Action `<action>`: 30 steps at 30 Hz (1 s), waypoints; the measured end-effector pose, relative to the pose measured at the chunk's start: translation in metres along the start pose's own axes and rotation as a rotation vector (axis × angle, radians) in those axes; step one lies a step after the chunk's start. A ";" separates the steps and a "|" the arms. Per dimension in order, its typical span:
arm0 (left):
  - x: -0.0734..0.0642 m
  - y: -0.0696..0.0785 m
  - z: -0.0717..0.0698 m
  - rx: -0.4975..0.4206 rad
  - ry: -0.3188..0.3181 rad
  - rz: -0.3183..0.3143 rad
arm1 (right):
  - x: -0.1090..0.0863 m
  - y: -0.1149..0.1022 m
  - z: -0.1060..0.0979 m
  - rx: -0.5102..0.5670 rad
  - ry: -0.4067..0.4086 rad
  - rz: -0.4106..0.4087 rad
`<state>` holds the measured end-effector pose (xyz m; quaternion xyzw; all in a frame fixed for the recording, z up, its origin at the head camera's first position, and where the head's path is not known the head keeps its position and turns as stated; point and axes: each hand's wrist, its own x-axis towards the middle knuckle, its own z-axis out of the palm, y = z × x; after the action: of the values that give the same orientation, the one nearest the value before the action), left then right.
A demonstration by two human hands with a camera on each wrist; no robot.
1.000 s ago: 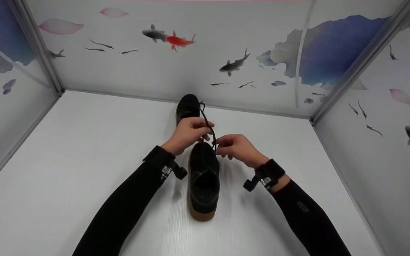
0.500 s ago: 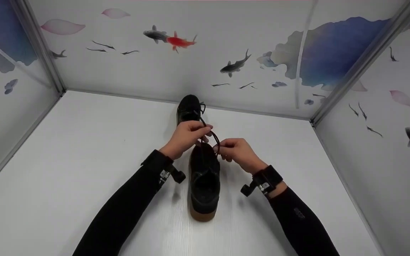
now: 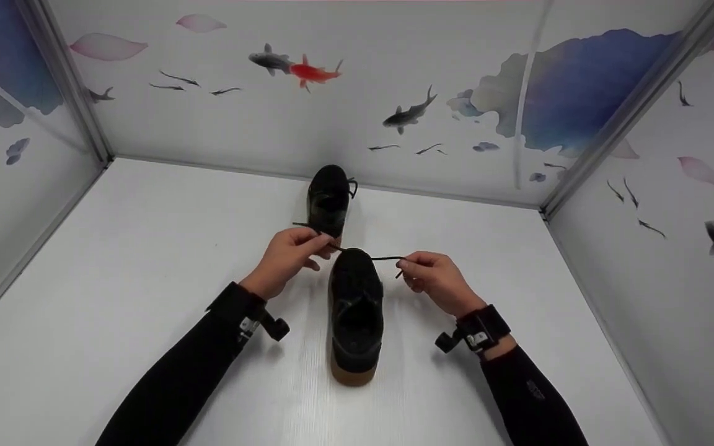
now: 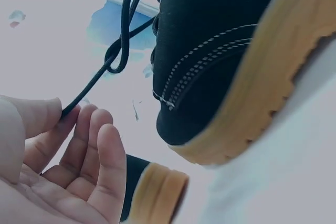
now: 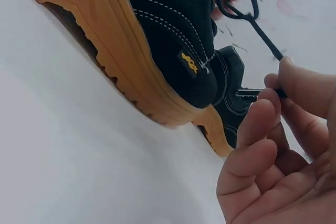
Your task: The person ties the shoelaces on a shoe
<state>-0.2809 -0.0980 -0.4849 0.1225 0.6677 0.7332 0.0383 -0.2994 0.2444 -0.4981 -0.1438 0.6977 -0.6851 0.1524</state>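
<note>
While left hand (image 3: 282, 260) and right hand (image 3: 437, 279) each pinch one side of the lace (image 3: 386, 257), drawn outward from near shoe (image 3: 352, 279), upright mid-bench (image 3: 208, 279), the step looks like tightening a crossing, likely wanting an even pull next, with more room sideways than ahead, where far shoe (image 3: 326, 198) stands near the wall (image 3: 332, 124).

The near shoe (image 3: 357, 310) is showing a matt, cloth-like black upper, while its sole (image 4: 265, 77) is looking rubbery and dull. Its lace (image 4: 125, 30) is appearing as matt cord. Beneath the near shoe, the white surface (image 3: 177, 217) is gleaming softly; beyond it, the smooth printed panel (image 3: 332, 124) is meeting a satin, metallic-looking strip (image 3: 631, 111).
</note>
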 end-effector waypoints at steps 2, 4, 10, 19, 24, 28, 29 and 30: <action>-0.008 -0.002 -0.005 -0.021 -0.008 -0.018 | -0.002 0.001 -0.003 0.038 0.008 0.011; -0.014 -0.004 -0.009 -0.046 -0.017 -0.037 | -0.004 0.003 -0.007 0.092 0.018 0.024; -0.027 -0.009 -0.019 -0.133 -0.074 -0.055 | -0.010 0.009 -0.016 0.342 0.012 -0.009; -0.029 -0.017 -0.022 -0.405 -0.194 -0.018 | -0.011 0.015 -0.006 0.800 -0.238 -0.237; -0.029 -0.019 -0.021 -0.525 -0.255 -0.012 | -0.011 0.016 -0.004 0.877 -0.414 -0.289; -0.029 -0.022 -0.021 -0.560 -0.303 -0.011 | -0.013 0.018 -0.009 0.883 -0.449 -0.292; -0.029 -0.023 -0.022 -0.560 -0.311 -0.011 | -0.013 0.018 -0.011 0.876 -0.446 -0.290; -0.029 -0.024 -0.022 -0.557 -0.316 -0.011 | -0.014 0.019 -0.012 0.863 -0.443 -0.287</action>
<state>-0.2607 -0.1237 -0.5139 0.2160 0.4276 0.8596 0.1777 -0.2918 0.2616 -0.5162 -0.3040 0.2750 -0.8781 0.2465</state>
